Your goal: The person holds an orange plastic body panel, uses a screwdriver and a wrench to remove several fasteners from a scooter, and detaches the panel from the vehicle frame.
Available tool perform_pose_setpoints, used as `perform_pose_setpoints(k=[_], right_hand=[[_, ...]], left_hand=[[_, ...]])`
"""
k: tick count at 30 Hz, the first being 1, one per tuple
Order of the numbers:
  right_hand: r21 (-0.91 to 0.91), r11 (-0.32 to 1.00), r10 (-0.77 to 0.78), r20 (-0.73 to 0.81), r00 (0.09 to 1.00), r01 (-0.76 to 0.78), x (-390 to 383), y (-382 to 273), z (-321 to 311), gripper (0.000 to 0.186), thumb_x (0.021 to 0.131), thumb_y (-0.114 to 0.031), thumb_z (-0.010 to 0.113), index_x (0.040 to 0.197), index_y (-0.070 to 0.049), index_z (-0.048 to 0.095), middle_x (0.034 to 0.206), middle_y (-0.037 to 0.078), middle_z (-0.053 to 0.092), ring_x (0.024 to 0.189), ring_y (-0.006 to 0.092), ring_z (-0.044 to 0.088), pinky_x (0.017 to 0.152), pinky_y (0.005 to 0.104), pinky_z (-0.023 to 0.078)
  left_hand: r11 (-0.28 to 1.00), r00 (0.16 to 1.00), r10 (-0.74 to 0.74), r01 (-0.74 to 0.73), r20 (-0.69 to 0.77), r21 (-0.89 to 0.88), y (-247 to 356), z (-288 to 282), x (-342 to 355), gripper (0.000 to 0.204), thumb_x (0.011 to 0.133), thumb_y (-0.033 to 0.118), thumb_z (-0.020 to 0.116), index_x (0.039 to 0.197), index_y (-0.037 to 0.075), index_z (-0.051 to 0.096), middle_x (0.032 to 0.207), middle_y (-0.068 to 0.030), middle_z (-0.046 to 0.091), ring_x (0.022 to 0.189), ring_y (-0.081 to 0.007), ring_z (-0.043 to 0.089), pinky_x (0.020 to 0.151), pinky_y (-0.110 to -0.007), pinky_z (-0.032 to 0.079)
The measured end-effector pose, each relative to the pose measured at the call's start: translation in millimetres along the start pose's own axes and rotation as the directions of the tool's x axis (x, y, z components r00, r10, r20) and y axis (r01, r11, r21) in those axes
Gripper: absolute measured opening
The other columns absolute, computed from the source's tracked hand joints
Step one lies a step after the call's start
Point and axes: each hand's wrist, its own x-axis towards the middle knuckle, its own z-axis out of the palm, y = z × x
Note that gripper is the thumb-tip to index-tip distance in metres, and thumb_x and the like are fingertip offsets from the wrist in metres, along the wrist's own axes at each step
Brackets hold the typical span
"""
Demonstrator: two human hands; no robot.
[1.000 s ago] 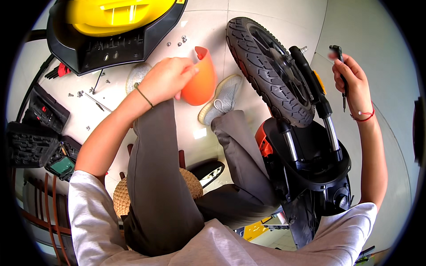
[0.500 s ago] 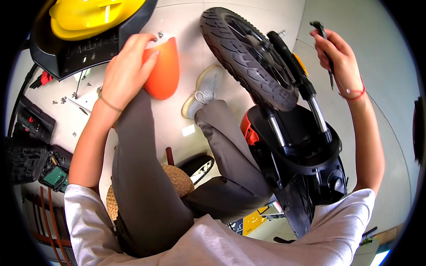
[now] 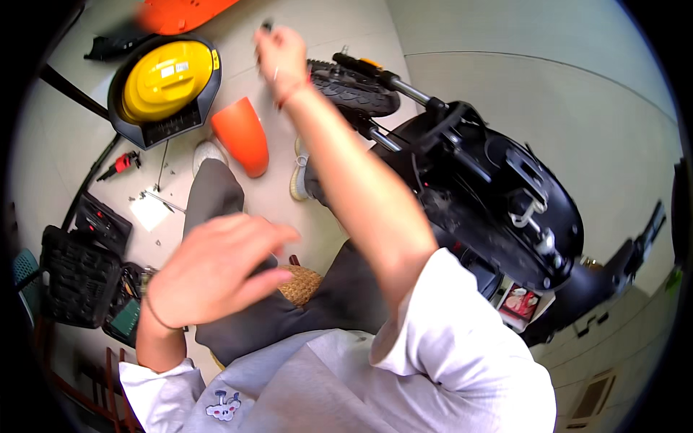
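My right hand is stretched far forward, left of the tyre, fingers closed round a slim black hand tool. Only a dark end of the tool shows above the fingers. My left hand hangs over my left thigh, blurred, fingers apart and nothing seen in it. A curved orange panel lies on the floor by my left shoe, touched by neither hand. On my right lies a black scooter, its front wheel pointing away from me and partly behind my right forearm.
A yellow domed part in a black tray-like housing sits ahead on the left, with a larger orange piece beyond. Loose screws and a thin rod lie nearby. Open black tool cases stand left. A woven stool is beneath me.
My right hand has swung from the right side across to the far middle with the tool. My left hand has let go of the orange panel and come back toward me. The view has shifted.
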Motion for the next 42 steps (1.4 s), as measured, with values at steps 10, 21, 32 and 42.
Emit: perform_pose_setpoints(k=[10, 21, 32, 42], right_hand=[[0.158, 0.959, 0.220, 0.108, 0.970, -0.235, -248.1, -13.7, -126.4, 0.018, 0.096, -0.022, 0.063, 0.090, -0.007, 0.055, 0.067, -0.002, 0.054, 0.055, 0.0034, 0.047, 0.047, 0.0197, 0.035], [0.718, 0.693, 0.449, -0.363, 0.817, -0.062, -435.7, -4.0, -355.9, 0.018, 0.095, -0.021, 0.062, 0.086, -0.012, 0.050, 0.077, 0.000, 0.055, 0.058, 0.0058, 0.046, 0.044, 0.0188, 0.030], [0.817, 0.261, -0.012, -0.529, 0.848, 0.514, -562.9, -42.4, -537.1, 0.021, 0.098, -0.019, 0.054, 0.102, 0.001, 0.056, 0.084, 0.002, 0.052, 0.060, 0.0065, 0.038, 0.042, 0.0196, 0.025], [0.755, 0.129, -0.038, -0.644, 0.764, 0.643, -559.8, -10.3, -529.5, 0.029, 0.099, -0.020, 0.051, 0.117, 0.002, 0.058, 0.080, 0.001, 0.050, 0.056, 0.0073, 0.035, 0.042, 0.0192, 0.026]], left_hand=[[0.680, 0.992, -0.089, -0.007, 0.092, 0.733, -49.8, 102.7, -8.9, 0.018, 0.086, 0.023, 0.064, 0.092, 0.006, 0.062, 0.086, -0.0094, 0.065, 0.083, -0.0277, 0.063, 0.077, -0.040, 0.049], [0.535, 0.989, -0.127, 0.133, -0.075, 0.834, -72.0, 113.1, -30.7, 0.017, 0.087, 0.023, 0.064, 0.088, 0.007, 0.061, 0.086, -0.0108, 0.066, 0.086, -0.0296, 0.064, 0.076, -0.042, 0.051], [0.591, 0.930, 0.030, 0.279, -0.367, 0.756, -23.3, 188.9, -46.5, 0.011, 0.087, 0.019, 0.064, 0.089, 0.009, 0.067, 0.082, -0.0096, 0.067, 0.081, -0.0301, 0.063, 0.074, -0.043, 0.049], [0.960, 0.865, -0.225, 0.276, -0.448, 0.051, 6.8, 222.4, -69.8, 0.019, 0.095, 0.007, 0.059, 0.113, 0.000, 0.061, 0.099, -0.0083, 0.069, 0.094, -0.0149, 0.067, 0.084, -0.027, 0.050]])
